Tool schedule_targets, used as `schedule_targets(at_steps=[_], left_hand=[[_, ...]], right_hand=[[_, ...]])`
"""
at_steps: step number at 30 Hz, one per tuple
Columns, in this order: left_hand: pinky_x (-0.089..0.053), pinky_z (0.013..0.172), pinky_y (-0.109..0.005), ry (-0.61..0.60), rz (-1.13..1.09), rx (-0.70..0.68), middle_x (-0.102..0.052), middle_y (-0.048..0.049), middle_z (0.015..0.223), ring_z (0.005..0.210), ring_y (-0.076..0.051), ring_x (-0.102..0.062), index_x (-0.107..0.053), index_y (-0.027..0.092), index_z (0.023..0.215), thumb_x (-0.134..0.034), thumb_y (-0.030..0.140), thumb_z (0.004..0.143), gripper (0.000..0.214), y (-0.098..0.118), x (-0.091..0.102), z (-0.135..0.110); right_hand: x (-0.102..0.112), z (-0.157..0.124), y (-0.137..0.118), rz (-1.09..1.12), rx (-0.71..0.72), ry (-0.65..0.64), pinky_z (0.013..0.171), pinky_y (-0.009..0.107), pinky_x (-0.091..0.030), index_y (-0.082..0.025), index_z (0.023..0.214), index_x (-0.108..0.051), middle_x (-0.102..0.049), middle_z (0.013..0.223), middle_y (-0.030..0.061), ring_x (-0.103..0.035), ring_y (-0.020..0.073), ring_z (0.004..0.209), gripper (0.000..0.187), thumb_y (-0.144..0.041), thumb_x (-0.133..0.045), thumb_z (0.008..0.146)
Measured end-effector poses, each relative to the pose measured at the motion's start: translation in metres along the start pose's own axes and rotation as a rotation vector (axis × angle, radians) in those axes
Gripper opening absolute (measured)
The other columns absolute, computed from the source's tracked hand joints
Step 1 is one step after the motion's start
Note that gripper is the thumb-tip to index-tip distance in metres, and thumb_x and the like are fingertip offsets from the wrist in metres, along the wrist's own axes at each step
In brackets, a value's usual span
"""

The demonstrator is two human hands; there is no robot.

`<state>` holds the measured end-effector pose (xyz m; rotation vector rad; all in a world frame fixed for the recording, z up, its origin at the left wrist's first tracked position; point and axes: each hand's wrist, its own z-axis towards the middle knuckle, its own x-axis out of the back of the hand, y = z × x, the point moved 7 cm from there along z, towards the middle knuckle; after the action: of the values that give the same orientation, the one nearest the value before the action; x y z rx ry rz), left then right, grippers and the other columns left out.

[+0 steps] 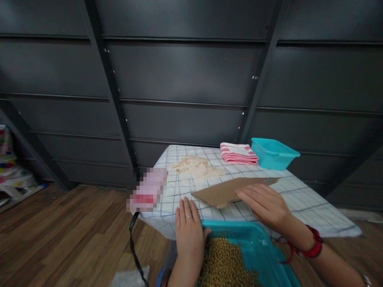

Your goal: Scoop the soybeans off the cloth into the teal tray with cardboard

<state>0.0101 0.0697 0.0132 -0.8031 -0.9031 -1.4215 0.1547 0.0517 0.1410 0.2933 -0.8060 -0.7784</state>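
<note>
My right hand [271, 205] grips a flat, ragged-edged piece of brown cardboard [223, 192], held low over the checked tablecloth. Fingers stretched out, my left hand [189, 227] lies at the table's front edge, its thumb by the rim of a turquoise basin [233, 224]. Round yellow-brown beans [226, 265] fill the left part of that basin; bare turquoise bottom shows on the right. Beyond the cardboard, a patch of pale, crumbly grains [197, 167] is spread on the cloth. The cardboard hides part of the cloth beneath it.
A folded pink-and-white striped towel [238, 153] and a second turquoise basin [273, 154] stand at the back right of the table [311, 203]. A blurred-out pink object [149, 187] with a black cord [133, 239] lies at the left edge. Dark metal panels [182, 71] rise behind.
</note>
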Motion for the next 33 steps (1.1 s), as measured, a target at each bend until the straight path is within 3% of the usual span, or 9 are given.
schedule_targets(at_steps=[7,16,23,27,33], left_hand=[[-0.038,0.099,-0.050,-0.002,-0.020,-0.001,-0.044,-0.0247,0.132,0.123,-0.034,-0.040,-0.045,0.005,0.123,-0.064,0.038,0.065,0.070,0.000,-0.002,-0.001],[-0.038,0.098,-0.049,0.019,-0.011,-0.004,-0.046,-0.0247,0.130,0.121,-0.034,-0.041,-0.046,0.005,0.122,-0.065,0.037,0.064,0.069,0.000,-0.001,-0.001],[-0.036,0.099,-0.049,0.014,0.003,-0.025,-0.045,-0.0224,0.132,0.123,-0.033,-0.039,-0.044,0.007,0.125,-0.060,0.039,0.068,0.067,-0.001,-0.005,-0.002],[-0.037,0.099,-0.047,0.008,0.018,-0.008,-0.046,-0.0226,0.131,0.122,-0.033,-0.041,-0.046,0.005,0.123,-0.060,0.038,0.068,0.066,0.000,0.000,-0.001],[-0.039,0.098,-0.047,-0.013,0.023,0.001,-0.048,-0.0237,0.129,0.120,-0.033,-0.043,-0.047,0.004,0.122,-0.063,0.037,0.066,0.067,0.002,0.006,0.001]], right_hand=[[0.008,-0.019,0.003,0.011,-0.002,-0.071,0.073,0.030,-0.048,-0.016,0.103,-0.057,-0.068,0.083,0.0044,-0.060,0.0140,0.082,0.033,-0.002,-0.038,0.081],[0.003,-0.001,0.000,0.014,0.009,0.000,0.068,0.030,-0.048,-0.013,0.103,-0.057,-0.068,0.082,0.0058,-0.060,0.0149,0.079,0.031,-0.001,-0.040,0.080],[0.011,-0.017,0.003,0.032,-0.003,-0.068,0.071,0.028,-0.048,-0.017,0.107,-0.056,-0.068,0.082,0.0034,-0.060,0.0131,0.080,0.035,-0.002,-0.038,0.081],[0.016,-0.015,0.011,-0.011,-0.012,-0.038,0.071,0.031,-0.048,-0.015,0.112,-0.053,-0.068,0.084,0.0060,-0.060,0.0155,0.082,0.039,0.000,-0.039,0.080],[0.003,-0.006,0.013,-0.016,0.000,-0.067,0.069,0.031,-0.047,-0.012,0.101,-0.055,-0.067,0.083,0.0076,-0.059,0.0164,0.080,0.029,0.001,-0.040,0.079]])
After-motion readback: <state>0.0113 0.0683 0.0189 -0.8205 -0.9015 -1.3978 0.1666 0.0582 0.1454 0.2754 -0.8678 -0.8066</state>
